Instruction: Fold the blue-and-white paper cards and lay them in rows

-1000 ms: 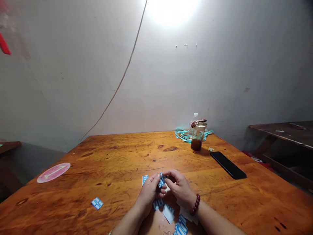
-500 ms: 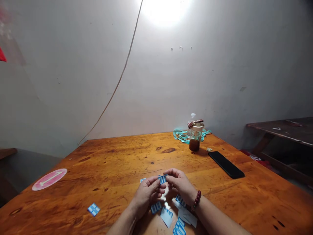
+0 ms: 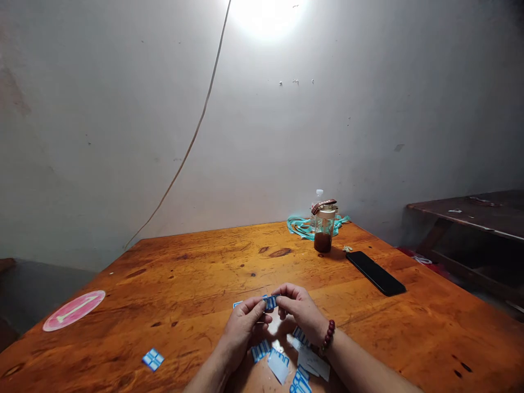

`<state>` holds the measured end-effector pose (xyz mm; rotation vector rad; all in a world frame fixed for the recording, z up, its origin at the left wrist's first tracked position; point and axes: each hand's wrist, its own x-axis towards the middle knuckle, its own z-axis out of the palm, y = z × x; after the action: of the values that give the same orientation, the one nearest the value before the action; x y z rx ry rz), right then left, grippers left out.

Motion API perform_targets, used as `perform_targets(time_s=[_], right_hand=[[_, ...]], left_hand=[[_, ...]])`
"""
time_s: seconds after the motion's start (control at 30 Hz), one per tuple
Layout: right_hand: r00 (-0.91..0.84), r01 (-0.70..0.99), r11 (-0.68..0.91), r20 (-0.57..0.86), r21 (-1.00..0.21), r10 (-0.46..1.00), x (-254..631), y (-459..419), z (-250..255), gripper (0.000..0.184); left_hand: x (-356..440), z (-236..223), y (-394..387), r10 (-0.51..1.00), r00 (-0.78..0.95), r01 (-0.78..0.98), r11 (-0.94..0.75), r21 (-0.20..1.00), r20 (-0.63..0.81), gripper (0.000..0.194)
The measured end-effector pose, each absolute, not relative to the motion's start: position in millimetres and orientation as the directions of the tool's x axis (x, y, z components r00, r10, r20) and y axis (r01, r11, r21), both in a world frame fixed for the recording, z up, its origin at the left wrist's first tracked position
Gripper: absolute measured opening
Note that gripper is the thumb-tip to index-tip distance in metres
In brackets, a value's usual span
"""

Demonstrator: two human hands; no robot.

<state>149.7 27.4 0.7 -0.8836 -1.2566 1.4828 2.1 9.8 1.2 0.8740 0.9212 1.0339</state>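
Between both hands is a small blue-and-white printed paper piece [image 3: 271, 302]. My left hand [image 3: 244, 326] pinches its left end between thumb and fingers. The right end is pinched by my right hand [image 3: 300, 308], which wears a dark red bead bracelet [image 3: 328, 334] at the wrist. Below the hands, several blue-and-white cut pieces [image 3: 279, 364] lie loosely together, some partly overlapping and some printed side up. Another printed piece [image 3: 153, 359] lies apart on the left. Part of one more piece [image 3: 237, 304] shows behind my left fingers.
On the wooden table [image 3: 196, 284], a black phone [image 3: 375, 273] lies at right. A jar of brown drink [image 3: 323, 234] stands behind it, beside turquoise straps [image 3: 298, 226] and a clear bottle [image 3: 319, 194]. A pink number disc [image 3: 74, 310] is at left; a dark bench [image 3: 470, 213] stands far right.
The view has shifted slightly, so the table objects appear a little further left. Both hands keep their pinch on the small paper piece, with only slight finger movement.
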Motion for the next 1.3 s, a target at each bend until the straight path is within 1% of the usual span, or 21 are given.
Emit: perform_targets(time_s=[0.17,0.27,0.33,0.43,0.5,0.6,0.7,0.77,0.87,1.03,1.13,1.2,1.3], right_hand=[[-0.256,-0.204,0.006,0.060,-0.979,0.965,148.8,28.4,-1.0,0.015],[-0.199,-0.150,0.043,0.073,-0.988,0.977,147.8,28.6,-2.3,0.011],[-0.166,-0.094,0.090,0.105,-0.991,0.980,147.8,28.5,-3.1,0.008],[-0.187,-0.046,0.136,0.142,-0.990,0.972,148.8,28.0,-3.1,0.009],[-0.213,-0.036,0.134,0.138,-0.990,0.967,149.3,27.3,-2.7,0.009],[-0.233,-0.056,0.125,0.134,-0.991,0.963,149.0,26.8,-2.2,0.010],[-0.231,-0.129,0.087,0.115,-0.988,0.966,147.9,26.9,-2.6,0.019],[-0.242,-0.148,0.061,0.096,-0.987,0.965,146.9,26.7,-3.0,0.024],[-0.252,-0.135,0.078,0.111,-0.988,0.961,144.3,25.0,-2.9,0.021],[-0.199,-0.075,0.102,0.115,-0.992,0.973,141.9,22.3,-0.6,0.009],[-0.185,-0.007,0.134,0.133,-0.991,0.974,146.7,23.8,0.4,0.009],[-0.228,0.050,0.165,0.150,-0.985,0.962,152.3,25.4,1.6,0.011],[-0.348,0.147,0.249,0.186,-0.957,0.919,160.7,26.1,5.5,0.012]], left_hand=[[2.5,-5.4,13.2,0.969,0.191,-0.339,0.216,0.916,-0.158,0.026],[3.2,-8.3,14.4,0.974,0.144,-0.283,0.210,0.936,-0.175,0.026],[4.0,-7.1,13.5,0.978,0.132,-0.237,0.186,0.954,-0.158,0.026],[5.5,-3.1,11.3,0.980,0.169,-0.223,0.142,0.964,-0.105,0.025],[6.2,-2.2,10.5,0.973,0.205,-0.231,0.151,0.961,-0.104,0.025],[5.6,-5.0,11.4,0.969,0.205,-0.243,0.188,0.952,-0.139,0.025],[3.7,-9.3,13.7,0.977,0.144,-0.295,0.196,0.935,-0.159,0.024],[2.9,-10.2,14.5,0.980,0.111,-0.314,0.191,0.930,-0.164,0.023],[4.0,-7.7,12.8,0.980,0.101,-0.319,0.193,0.928,-0.170,0.024],[8.4,-2.6,7.7,0.969,0.131,-0.310,0.243,0.919,-0.212,0.027],[8.7,-3.7,7.0,0.963,0.179,-0.260,0.242,0.935,-0.199,0.023],[8.3,-4.1,6.7,0.960,0.237,-0.198,0.201,0.959,-0.152,0.020],[8.8,-1.7,4.7,0.946,0.315,-0.089,0.107,0.990,-0.074,0.017]])
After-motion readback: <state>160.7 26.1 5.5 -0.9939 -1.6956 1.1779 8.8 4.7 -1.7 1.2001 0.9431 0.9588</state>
